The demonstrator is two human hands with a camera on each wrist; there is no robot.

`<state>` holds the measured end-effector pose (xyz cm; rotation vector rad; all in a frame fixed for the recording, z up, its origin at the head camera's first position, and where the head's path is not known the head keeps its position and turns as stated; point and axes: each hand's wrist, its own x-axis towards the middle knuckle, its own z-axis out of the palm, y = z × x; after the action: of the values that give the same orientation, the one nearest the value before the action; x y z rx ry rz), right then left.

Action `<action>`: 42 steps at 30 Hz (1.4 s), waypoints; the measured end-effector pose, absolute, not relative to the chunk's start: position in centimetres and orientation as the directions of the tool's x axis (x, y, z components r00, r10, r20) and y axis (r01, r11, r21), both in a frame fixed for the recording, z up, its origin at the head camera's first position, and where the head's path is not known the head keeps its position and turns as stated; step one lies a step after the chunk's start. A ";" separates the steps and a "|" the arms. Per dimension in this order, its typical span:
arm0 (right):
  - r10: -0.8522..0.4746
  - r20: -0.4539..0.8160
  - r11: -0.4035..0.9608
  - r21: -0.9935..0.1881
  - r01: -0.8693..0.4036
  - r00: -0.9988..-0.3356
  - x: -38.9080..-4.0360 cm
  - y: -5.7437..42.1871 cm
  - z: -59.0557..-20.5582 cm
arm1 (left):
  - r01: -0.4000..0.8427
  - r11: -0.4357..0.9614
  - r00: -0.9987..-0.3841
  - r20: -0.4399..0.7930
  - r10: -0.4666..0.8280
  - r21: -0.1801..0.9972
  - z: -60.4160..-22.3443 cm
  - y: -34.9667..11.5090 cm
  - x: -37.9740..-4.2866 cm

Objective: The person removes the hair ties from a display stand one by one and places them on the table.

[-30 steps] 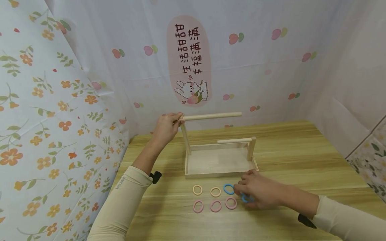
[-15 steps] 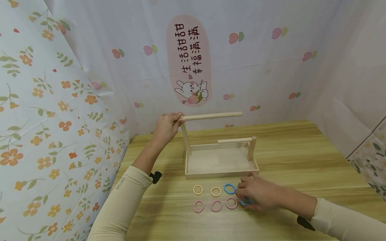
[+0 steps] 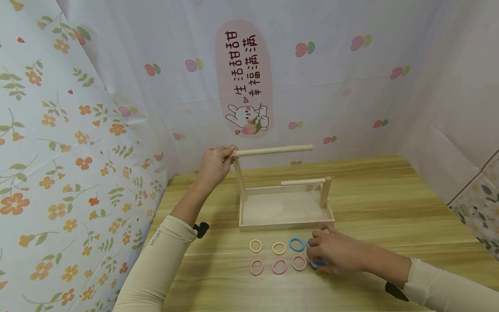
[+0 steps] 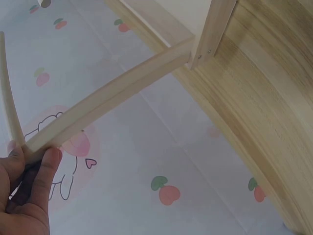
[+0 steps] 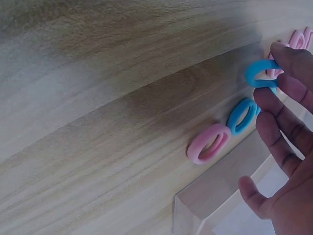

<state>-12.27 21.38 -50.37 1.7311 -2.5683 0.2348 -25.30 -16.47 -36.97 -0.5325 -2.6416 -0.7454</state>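
Note:
In the head view my left hand (image 3: 216, 164) grips the top of the tall wooden post (image 3: 240, 180), where the long upper rod (image 3: 274, 151) joins it. The left wrist view shows thumb and fingers pinching that post end (image 4: 36, 149). Low over the table, my right hand (image 3: 337, 251) pinches a blue ring (image 5: 253, 73) between thumb and fingers. Beside those fingers lie another blue ring (image 5: 233, 122) and a pink ring (image 5: 195, 149), mostly hidden by the hand in the head view. A further blue ring (image 3: 296, 251) lies left of the hand.
Behind the rings stands the wooden tray (image 3: 286, 225), with a short post (image 3: 325, 195) and lower rod (image 3: 302, 182) at its right end. Pink rings (image 3: 279, 274) form the front row; yellow rings (image 3: 255, 252) lie behind them. A printed curtain (image 3: 331, 108) hangs behind the table.
My right hand has shifted slightly right, and part of another blue ring now shows beside its fingers. The pinched ring sits slightly nearer me. My left hand stays on the post.

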 end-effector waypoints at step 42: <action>-0.861 0.275 0.424 -0.080 -0.902 -0.428 -12.5 22.6 -50.2 | 0.450 0.801 -0.850 0.464 0.249 0.396 -37.8 -16.5 -25.3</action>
<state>-12.47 22.60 -50.24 1.5577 -2.4831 0.3208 -25.28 -16.47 -37.81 -0.5270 -2.5960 -0.7092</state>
